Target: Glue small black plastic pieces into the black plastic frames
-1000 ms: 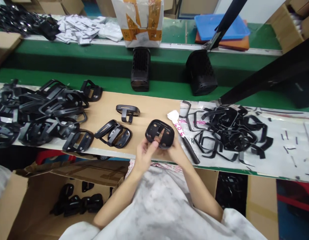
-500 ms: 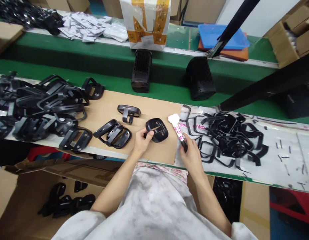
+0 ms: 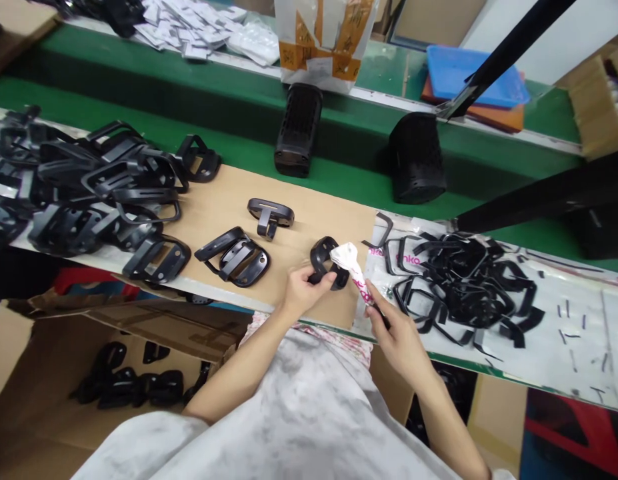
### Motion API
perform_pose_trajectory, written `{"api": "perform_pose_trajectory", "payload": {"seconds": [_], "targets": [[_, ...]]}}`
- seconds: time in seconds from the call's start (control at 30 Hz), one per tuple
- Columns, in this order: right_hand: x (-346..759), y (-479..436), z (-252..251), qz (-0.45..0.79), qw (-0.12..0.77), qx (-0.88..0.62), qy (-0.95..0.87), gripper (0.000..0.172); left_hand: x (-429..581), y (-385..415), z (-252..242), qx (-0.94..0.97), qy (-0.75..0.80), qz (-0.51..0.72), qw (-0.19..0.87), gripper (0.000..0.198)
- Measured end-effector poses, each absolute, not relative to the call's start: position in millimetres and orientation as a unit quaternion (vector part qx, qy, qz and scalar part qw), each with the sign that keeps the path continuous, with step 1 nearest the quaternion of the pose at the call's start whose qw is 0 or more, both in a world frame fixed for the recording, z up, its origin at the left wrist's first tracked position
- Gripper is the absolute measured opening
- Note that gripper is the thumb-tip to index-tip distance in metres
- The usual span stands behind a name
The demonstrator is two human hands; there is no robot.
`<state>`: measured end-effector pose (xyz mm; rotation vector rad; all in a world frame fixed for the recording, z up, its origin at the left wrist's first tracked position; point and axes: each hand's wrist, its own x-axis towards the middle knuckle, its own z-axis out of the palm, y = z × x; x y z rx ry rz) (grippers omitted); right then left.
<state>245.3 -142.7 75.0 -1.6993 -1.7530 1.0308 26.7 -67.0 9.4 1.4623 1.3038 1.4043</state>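
Note:
My left hand (image 3: 309, 291) grips a black oval part (image 3: 321, 259) by its near edge, just over the cardboard sheet (image 3: 299, 310). My right hand (image 3: 396, 330) is closed on the dark handle of a hammer (image 3: 355, 267). White wrapping with pink print covers the hammer's head and neck, and the wrapped head lies over the right side of the black part, hiding some of it. Whether the two touch I cannot tell. To the left on the cardboard sit a black bracket assembly (image 3: 270, 215) and another pair of joined black parts (image 3: 235, 258).
Black brackets (image 3: 113, 170) are heaped at the left, black bent strips (image 3: 469, 280) at the right. Two black perforated housings (image 3: 299, 127) (image 3: 416, 157) stand behind the cardboard. A black post slants across the right. An open carton (image 3: 53, 427) holds black parts below left.
The hammer's wrapped head has moved left, from beside the black part to over it. The black part is now tilted. The whole view has shifted somewhat.

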Motion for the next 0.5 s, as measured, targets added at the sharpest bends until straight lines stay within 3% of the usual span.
{"api": "perform_pose_trajectory", "payload": {"seconds": [0.17,0.5], "targets": [[246,-138,73,0.320,0.212,-0.602,-0.701,0.049,32,-67,13,0.574,0.495,0.562,0.332,0.053],[254,-138,64,0.356,0.230,-0.613,-0.667,0.050,39,-68,15,0.533,0.551,0.536,0.353,0.056]]}}
